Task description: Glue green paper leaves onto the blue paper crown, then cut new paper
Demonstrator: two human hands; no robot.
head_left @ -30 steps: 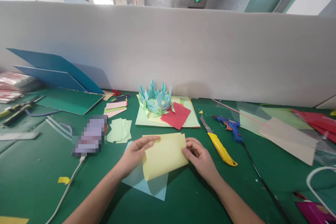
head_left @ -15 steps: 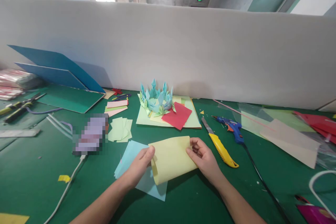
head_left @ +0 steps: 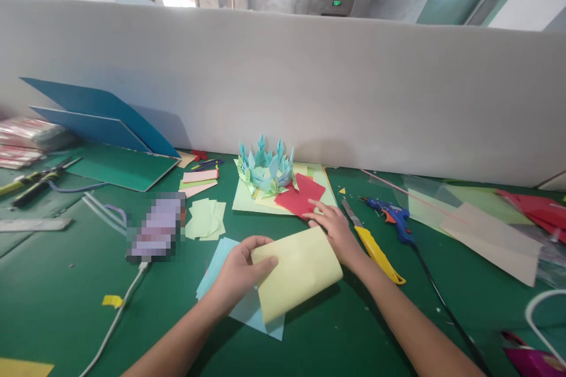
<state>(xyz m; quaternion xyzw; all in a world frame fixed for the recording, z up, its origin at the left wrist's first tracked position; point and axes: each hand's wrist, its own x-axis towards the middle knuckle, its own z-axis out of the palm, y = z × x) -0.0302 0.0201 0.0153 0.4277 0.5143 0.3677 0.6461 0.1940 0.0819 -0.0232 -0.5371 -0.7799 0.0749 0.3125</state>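
A sheet of pale yellow paper [head_left: 300, 271], bent over on itself, is gripped at its left edge by my left hand [head_left: 247, 268], thumb on top. My right hand [head_left: 333, 227] is off the paper, fingers spread, just behind its upper right corner. Its fingertips lie at the edge of the red paper [head_left: 303, 194]; whether they touch it I cannot tell. Light blue sheets [head_left: 256, 315] lie under the yellow paper and my left hand. Behind, a folded-paper crown [head_left: 265, 174] in blue and green stands on a stack of coloured paper [head_left: 247, 203].
A yellow utility knife [head_left: 378, 256] and a blue glue gun [head_left: 393, 215] with a black cord lie at right. Pale green paper pieces [head_left: 206, 221] and a blurred phone-like device [head_left: 157, 227] on a white cable are at left. A white partition [head_left: 283, 88] rises behind.
My right hand has let go of the yellow paper and reached forward toward the red paper. My left hand has shifted its hold inward, and the yellow paper is tilted more.
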